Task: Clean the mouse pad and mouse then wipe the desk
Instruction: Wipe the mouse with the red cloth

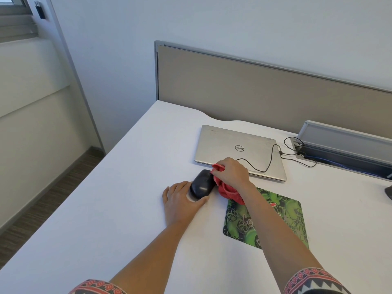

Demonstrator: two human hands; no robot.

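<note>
Right grip clutches the red cloth at 3 o'clock of the mouse, left grip clasps it from 7 o'clock; short firm strokes should suit

Plain white wall behind a beige partition with a grey frame, standing along the far edge of the white desk. To the left, a corner of a window high up, a pale ledge beneath it, and brown striped carpet on the floor. Soft, even daylight.
</note>
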